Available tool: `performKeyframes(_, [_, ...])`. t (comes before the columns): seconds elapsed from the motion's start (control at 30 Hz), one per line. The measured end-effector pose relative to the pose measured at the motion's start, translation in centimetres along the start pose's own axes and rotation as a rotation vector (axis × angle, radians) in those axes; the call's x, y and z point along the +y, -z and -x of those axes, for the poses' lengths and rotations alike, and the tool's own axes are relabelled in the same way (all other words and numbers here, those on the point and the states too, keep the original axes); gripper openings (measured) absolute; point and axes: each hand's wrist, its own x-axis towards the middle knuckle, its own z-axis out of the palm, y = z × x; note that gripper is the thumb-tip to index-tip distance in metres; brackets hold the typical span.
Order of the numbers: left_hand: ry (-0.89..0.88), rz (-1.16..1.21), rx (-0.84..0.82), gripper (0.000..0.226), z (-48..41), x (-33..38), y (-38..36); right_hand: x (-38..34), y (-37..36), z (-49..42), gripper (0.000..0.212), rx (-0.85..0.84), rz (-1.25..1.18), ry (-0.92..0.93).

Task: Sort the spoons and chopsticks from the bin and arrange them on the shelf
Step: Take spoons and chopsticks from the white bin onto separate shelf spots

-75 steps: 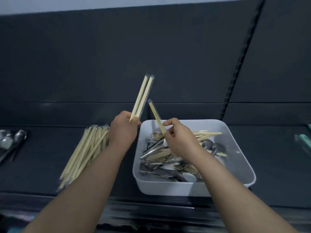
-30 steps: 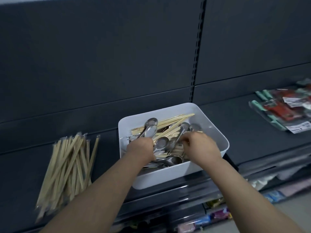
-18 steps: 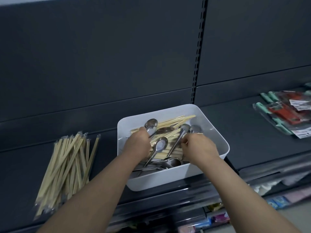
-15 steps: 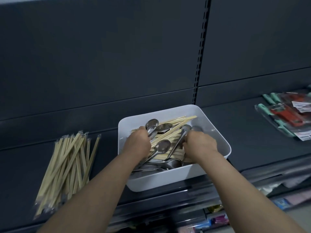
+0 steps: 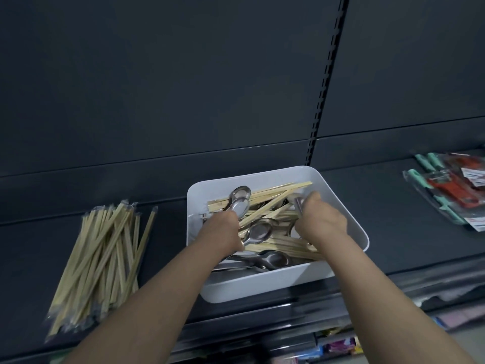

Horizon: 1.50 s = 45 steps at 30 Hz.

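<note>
Your left hand — fingertips tucked under own knuckles among spoons and chopsticks in bin; grip unreadable. Your right hand motion-blurred; grey streak at its fingers, can't tell what it is or whether it's held. Handle of lowest spoon runs out of sight under your left forearm. Packaged goods at right cut by frame edge — labels too small to read. Items on lower shelf blurred, unidentifiable.
</note>
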Motion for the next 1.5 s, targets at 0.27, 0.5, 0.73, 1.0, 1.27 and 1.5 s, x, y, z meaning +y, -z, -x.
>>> performKeyframes(0.27, [-0.032,0.011,0.010,0.020,-0.8,0.1,-0.5,1.3,0.2,0.8,0.047,0.008,-0.322,0.016])
performKeyframes(0.5, [0.060,0.603,0.132,0.011,-0.7,-0.7,2.0,-2.2,0.5,2.3,0.017,0.040,-0.530,0.138])
performKeyframes(0.73, [0.217,0.822,0.509,0.020,3.5,-9.9,6.1,-13.8,-0.3,6.3,0.015,0.042,-0.464,0.500])
performKeyframes(1.0, [0.597,0.837,0.581,0.024,12.6,-35.8,6.1,-35.3,-12.2,17.1,0.029,-0.125,-0.343,0.774])
performKeyframes(1.27, [0.755,0.726,0.499,0.022,16.2,-53.9,7.6,-49.9,-21.0,23.0,0.038,-0.221,-0.160,0.782])
performKeyframes(1.5, [0.772,0.643,0.430,0.018,14.8,-58.0,8.7,-56.1,-23.8,23.7,0.036,-0.309,-0.067,0.738])
